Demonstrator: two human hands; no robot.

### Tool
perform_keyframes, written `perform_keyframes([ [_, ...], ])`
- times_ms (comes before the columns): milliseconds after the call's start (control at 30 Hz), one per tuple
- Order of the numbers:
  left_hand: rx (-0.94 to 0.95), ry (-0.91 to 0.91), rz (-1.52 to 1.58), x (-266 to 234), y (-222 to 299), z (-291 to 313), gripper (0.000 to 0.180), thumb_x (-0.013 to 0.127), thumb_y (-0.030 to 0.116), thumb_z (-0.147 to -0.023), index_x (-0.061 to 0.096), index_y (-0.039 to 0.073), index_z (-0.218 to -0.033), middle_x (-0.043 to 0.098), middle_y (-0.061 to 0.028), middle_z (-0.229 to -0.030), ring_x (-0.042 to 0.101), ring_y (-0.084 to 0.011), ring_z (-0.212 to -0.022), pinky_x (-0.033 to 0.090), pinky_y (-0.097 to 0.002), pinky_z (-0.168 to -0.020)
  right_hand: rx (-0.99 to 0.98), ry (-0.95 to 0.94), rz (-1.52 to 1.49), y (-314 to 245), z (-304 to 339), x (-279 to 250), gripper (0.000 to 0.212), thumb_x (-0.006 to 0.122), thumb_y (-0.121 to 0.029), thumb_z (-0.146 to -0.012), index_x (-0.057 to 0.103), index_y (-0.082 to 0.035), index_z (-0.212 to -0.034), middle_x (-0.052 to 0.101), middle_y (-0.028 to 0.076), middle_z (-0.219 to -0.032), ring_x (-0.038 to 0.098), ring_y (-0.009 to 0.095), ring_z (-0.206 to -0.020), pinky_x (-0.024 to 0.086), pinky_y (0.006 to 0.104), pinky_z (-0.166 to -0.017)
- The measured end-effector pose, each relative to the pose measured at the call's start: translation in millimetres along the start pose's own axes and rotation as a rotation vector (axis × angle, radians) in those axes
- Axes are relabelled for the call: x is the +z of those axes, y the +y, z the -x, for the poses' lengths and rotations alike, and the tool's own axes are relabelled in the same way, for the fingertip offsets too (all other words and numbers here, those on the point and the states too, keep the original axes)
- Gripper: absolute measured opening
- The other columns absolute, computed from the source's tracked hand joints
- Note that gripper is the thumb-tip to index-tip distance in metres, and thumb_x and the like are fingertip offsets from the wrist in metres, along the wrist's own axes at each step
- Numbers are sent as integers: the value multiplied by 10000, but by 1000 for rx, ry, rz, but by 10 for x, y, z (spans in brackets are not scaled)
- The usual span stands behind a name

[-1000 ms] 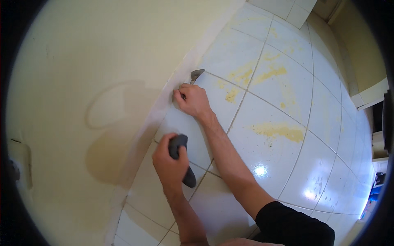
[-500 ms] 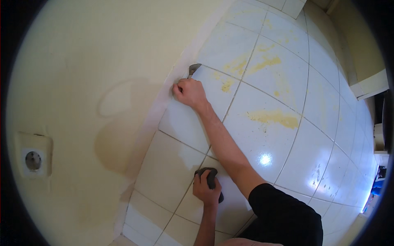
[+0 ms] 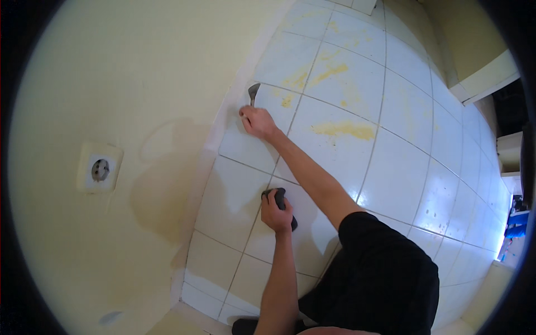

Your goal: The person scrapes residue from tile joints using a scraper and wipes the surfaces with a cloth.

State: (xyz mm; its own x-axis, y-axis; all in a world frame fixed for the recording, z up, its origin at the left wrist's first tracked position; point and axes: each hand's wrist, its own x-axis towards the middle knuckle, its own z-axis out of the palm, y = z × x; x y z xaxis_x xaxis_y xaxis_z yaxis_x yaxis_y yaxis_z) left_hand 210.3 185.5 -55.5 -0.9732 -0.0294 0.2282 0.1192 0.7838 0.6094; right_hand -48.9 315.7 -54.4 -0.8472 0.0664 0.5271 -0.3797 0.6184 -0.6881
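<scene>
Tiled floor beside a wall, seen from above. The pale skirting (image 3: pixel 213 139) bounds your working room on the left, running obliquely between the cream wall (image 3: pixel 145 67) and the white tiled floor (image 3: pixel 399 173). To the right of your right forearm the floor extends widely, divided by dark grout lines.

Your right hand (image 3: pixel 258 121) is closed around a metal scraper (image 3: pixel 253 94), which lies near the skirting, its flared blade pointing away from you. Your left hand (image 3: pixel 276 215), nearer your body, grips a dark grey elongated object (image 3: pixel 281 197) above or on the floor (contact cannot be judged).

The scraper's handle is mostly concealed by your fist, and whether its blade touches the tile cannot be told. Your fingers cover part of the grey object, leaving its kind uncertain. The lower edge cuts off your left forearm; the black sleeve (image 3: pixel 385 257) hides the floor beneath it.

Yellow smears (image 3: pixel 347 130) mark the tiles to the right of and beyond your right hand. A round wall socket (image 3: pixel 100 170) sits at left, well apart from both hands. At the far right margin, blue items (image 3: pixel 516 223) appear small and distorted.
</scene>
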Motion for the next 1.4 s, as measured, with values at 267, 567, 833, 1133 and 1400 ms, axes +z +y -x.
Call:
perform_keyframes([
  [267, -20, -4, -19, -56, 30, -9, 318, 642, 140, -744, 620, 127, -1062, 625, -118, -1046, 628, -381, -930, 526, -450, -756, -178, -355, 214, -1190, 2535, -2091, 501, 625, 34, -623, 611, -36, -1118, 579, 139, -1087, 566, 366, -925, 485, 458, -842],
  [567, 49, 63, -47, 12, 85, -7, 307, 660, 117, -729, 625, 166, -1030, 614, -100, -988, 635, -369, -869, 529, -450, -688, 330, -221, 402, -1089, 3989, -3019, 321, 623, 65, -655, 605, -56, -951, 569, 123, -980, 574, 358, -947, 504, 445, -817],
  [833, 24, 64, -18, 4, 9, -4, 347, 629, 67, -734, 620, 113, -1078, 639, -137, -1010, 636, -392, -911, 528, -455, -751, 328, -246, 463, -984, 4086, -2867, 352, 671, 12, -653, 583, -36, -990, 575, 130, -987, 562, 361, -911, 507, 423, -805],
  [1133, 46, 82, -5, 23, 3, -6, 330, 653, 50, -719, 626, 113, -1042, 632, -128, -962, 647, -380, -850, 539, -434, -700, 320, -230, 442, -1016, 4064, -2877, 322, 665, 26, -648, 593, -31, -956, 568, 135, -977, 562, 358, -889, 498, 429, -782],
  [1400, -12, 55, 26, 16, -10, 75, 334, 619, 35, -732, 628, 72, -1064, 648, -136, -988, 663, -359, -910, 548, -411, -780, 288, -242, 424, -958, 4144, -2916, 355, 663, 23, -612, 579, -37, -952, 565, 124, -977, 550, 350, -864, 494, 417, -763],
])
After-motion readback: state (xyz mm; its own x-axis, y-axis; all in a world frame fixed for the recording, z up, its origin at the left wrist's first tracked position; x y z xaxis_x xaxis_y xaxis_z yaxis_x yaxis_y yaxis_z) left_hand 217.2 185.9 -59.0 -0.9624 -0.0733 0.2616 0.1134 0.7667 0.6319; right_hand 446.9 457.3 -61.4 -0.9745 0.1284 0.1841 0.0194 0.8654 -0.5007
